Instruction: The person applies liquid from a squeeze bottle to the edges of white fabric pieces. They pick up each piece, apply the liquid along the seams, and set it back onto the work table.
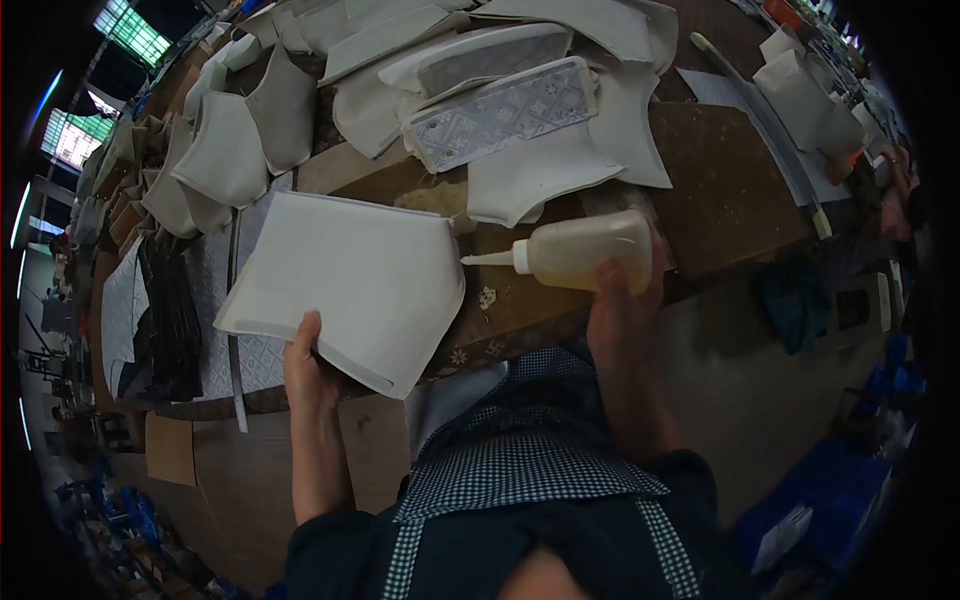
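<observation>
A white, flat-sided leather-like bag panel lies tilted over the front of the worktable. My left hand grips its lower edge, thumb on top and fingers hidden beneath. In my right hand is a clear squeeze bottle of yellowish liquid, its fingers wrapped round the base. The bottle lies nearly level, and its thin white nozzle points left with the tip right at the panel's right edge. Small pale scraps sit on the brown board below the nozzle.
Behind the panel, more white pieces and a patterned grey-lined piece are heaped. Further shaped pieces stand at the left, beside black sheets. A long strip lies at the right; blue crates stand on the floor.
</observation>
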Demonstrator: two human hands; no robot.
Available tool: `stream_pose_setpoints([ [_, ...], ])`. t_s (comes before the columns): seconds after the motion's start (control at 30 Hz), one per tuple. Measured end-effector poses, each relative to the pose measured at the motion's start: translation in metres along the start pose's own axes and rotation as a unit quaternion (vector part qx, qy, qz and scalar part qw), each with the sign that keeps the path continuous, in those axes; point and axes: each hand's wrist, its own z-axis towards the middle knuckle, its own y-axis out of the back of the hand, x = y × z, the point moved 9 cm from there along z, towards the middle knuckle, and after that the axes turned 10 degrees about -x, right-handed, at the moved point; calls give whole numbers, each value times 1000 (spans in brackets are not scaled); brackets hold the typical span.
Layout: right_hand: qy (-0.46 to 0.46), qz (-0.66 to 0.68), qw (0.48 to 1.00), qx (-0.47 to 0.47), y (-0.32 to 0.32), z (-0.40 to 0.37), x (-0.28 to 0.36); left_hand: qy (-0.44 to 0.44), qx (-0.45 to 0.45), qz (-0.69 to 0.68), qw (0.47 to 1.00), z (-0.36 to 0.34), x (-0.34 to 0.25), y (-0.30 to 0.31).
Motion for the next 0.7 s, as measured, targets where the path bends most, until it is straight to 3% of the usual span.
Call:
stream_pose_setpoints([
  [0.17,83,-163,983,20,-27,1,8,29,6,-8,1000,8,10,13],
  [0.27,80,-141,986,43,-36,2,1,37,3,-3,999,10,14,16],
  [0.47,168,-214,960,71,-42,0,10,-2,31,48,998,1,7,6],
  [0.7,45,-146,987,43,-13,3,-13,40,22,50,998,1,9,6],
])
